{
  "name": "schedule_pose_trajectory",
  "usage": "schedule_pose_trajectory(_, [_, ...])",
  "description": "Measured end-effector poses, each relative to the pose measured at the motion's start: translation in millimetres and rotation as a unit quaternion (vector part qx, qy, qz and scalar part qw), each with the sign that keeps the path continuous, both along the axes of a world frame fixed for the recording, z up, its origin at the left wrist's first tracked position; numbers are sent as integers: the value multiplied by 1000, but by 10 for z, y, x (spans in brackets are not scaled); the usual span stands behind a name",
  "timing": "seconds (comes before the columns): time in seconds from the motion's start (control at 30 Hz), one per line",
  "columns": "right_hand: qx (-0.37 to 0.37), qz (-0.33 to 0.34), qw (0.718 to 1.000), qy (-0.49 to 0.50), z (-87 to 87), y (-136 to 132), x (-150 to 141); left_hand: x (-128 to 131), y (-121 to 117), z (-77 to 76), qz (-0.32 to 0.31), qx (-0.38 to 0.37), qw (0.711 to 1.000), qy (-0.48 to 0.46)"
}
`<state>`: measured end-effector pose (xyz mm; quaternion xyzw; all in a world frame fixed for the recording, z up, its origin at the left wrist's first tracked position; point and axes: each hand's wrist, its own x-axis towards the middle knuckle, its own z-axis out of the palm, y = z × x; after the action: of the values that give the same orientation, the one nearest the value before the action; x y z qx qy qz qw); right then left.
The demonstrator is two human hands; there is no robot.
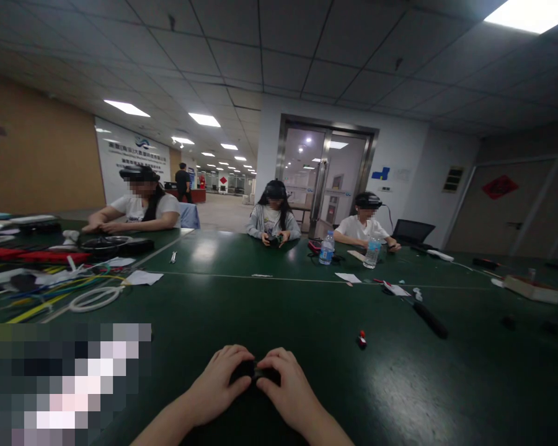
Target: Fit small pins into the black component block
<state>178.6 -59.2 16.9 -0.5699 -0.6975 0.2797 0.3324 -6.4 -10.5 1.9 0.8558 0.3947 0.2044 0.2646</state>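
Note:
My left hand [221,379] and my right hand [288,383] meet over the near middle of the dark green table [190,322]. Between them is a small black object [242,370], held by the curled fingers and thumbs of both. Its kind cannot be made out, since the fingers cover much of it and it is dark. Off to the right of my right hand lies a tiny red and dark piece [361,339], apart from the hand.
Cables and a white coil [95,299] crowd the left side. A black-handled tool [430,319] lies right, beyond it a shallow box [532,288]. Two water bottles [326,249] stand across the table, where three people sit. Paper [143,277] lies left. Blurred blocks hide the lower left corner.

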Motion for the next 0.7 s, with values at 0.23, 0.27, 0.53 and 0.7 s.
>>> schedule_pose_trajectory(0.23, [4,-8,1000,8,6,16,-11,21,-64,114,-2,-5,1000,-3])
schedule_pose_trajectory(0.27, [5,-11,1000,16,-1,24,-10,22,-69,125,-3,-5,1000,-4])
schedule_pose_trajectory(0.53, [-16,-35,993,107,-91,79,42,11,-76,147,1,-20,1000,-4])
schedule_pose_trajectory(0.7, [-4,-41,982,185,-92,120,58,8,-66,130,-2,-4,1000,-3])
